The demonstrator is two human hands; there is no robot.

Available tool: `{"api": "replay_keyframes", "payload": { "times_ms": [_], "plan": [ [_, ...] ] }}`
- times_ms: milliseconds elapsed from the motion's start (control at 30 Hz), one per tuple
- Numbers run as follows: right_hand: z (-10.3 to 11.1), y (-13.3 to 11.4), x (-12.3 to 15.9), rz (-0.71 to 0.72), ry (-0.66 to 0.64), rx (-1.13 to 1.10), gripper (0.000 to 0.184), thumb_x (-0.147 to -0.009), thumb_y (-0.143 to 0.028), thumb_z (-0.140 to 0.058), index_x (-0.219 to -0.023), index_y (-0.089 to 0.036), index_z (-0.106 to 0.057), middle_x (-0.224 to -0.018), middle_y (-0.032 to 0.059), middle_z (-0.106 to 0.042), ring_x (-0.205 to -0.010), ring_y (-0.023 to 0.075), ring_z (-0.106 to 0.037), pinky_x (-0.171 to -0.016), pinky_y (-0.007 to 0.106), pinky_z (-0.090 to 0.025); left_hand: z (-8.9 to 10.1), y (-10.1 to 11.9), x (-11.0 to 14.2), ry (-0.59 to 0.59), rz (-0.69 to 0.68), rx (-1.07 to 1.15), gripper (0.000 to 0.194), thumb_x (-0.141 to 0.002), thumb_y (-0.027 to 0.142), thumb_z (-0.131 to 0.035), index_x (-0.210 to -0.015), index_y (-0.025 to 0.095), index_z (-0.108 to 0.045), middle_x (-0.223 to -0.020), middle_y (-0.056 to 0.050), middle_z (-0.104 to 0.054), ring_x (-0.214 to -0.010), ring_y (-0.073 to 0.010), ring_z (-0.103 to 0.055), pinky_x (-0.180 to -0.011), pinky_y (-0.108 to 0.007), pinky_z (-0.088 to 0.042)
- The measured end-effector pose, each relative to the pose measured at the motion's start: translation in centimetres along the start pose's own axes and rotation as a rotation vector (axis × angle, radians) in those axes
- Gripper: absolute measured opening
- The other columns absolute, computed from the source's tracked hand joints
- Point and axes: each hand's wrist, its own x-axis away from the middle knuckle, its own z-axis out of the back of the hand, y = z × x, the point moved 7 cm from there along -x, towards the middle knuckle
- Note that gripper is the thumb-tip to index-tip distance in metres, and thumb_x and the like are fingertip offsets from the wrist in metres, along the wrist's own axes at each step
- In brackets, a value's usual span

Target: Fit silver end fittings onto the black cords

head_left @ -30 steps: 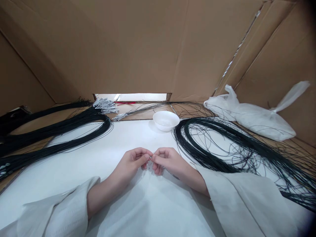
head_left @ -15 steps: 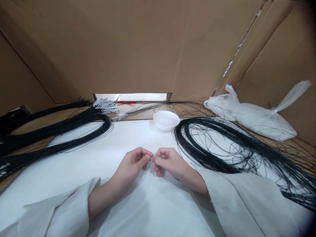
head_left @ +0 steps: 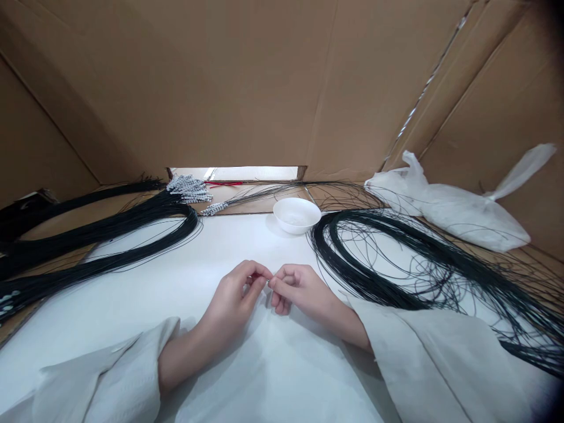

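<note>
Pinching a tiny piece (head_left: 268, 282) from either side, the left hand (head_left: 235, 296) and right hand (head_left: 305, 289) meet, both nearly closed; the piece, too small to identify, sits between them over the near middle of the white table (head_left: 229, 242). A bowl (head_left: 296, 227) stands beyond, black cords (head_left: 352, 260) lie left and right, and white bags (head_left: 471, 216) rest far right.

A bowl (head_left: 296, 217) stands on the table (head_left: 229, 244) between strand bundles (head_left: 132, 252), beyond the hands (head_left: 235, 294).
</note>
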Motion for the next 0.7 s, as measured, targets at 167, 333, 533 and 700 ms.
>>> {"api": "replay_keyframes", "payload": {
  "times_ms": [167, 333, 533, 700],
  "plan": [
    [-0.15, 0.43, -0.12, 0.006, -0.016, -0.001, 0.024, -0.080, -0.037, -0.054, -0.078, -0.013, -0.052, -0.061, 0.0026, -0.062, -0.053, 0.0105, -0.059, -0.052, 0.022, -0.048, -0.19, -0.01, 0.16, -0.006, -0.011, -0.058, 0.015, -0.085, 0.021, -0.041, -0.092, 0.020, -0.054, -0.083, -0.002, -0.062, -0.076, -0.0154, -0.056, -0.069, -0.026, -0.042],
    [-0.19, 0.72, -0.27, 0.012, -0.007, -0.021, 0.021, -0.079, -0.035, -0.056, -0.079, -0.015, -0.049, -0.059, 0.0009, -0.061, -0.050, 0.0105, -0.057, -0.050, 0.023, -0.047, -0.18, 0.01, 0.30, 0.000, -0.004, -0.090, 0.016, -0.085, 0.020, -0.041, -0.098, 0.020, -0.050, -0.085, -0.002, -0.062, -0.079, -0.0153, -0.058, -0.068, -0.025, -0.042],
    [-0.31, 0.32, -0.04, 0.016, -0.018, -0.006, 0.005, -0.074, -0.016, -0.052, -0.072, -0.016, -0.048, -0.056, -0.0002, -0.059, -0.049, 0.0097, -0.055, -0.049, 0.021, -0.046, -0.35, 0.54, 0.61, -0.038, -0.019, -0.148, 0.015, -0.087, 0.020, -0.037, -0.096, 0.022, -0.048, -0.080, -0.001, -0.062, -0.072, -0.0151, -0.057, -0.060, -0.024, -0.039],
    [-0.29, 0.12, -0.01, -0.003, -0.024, -0.022, 0.008, -0.069, -0.010, -0.050, -0.072, -0.016, -0.047, -0.054, -0.0012, -0.059, -0.048, 0.0100, -0.055, -0.049, 0.022, -0.046, -0.31, 0.59, 0.76, -0.015, -0.027, -0.236, 0.016, -0.085, 0.020, -0.036, -0.097, 0.021, -0.047, -0.077, -0.001, -0.058, -0.069, -0.0159, -0.054, -0.059, -0.025, -0.038]
  ]
}}
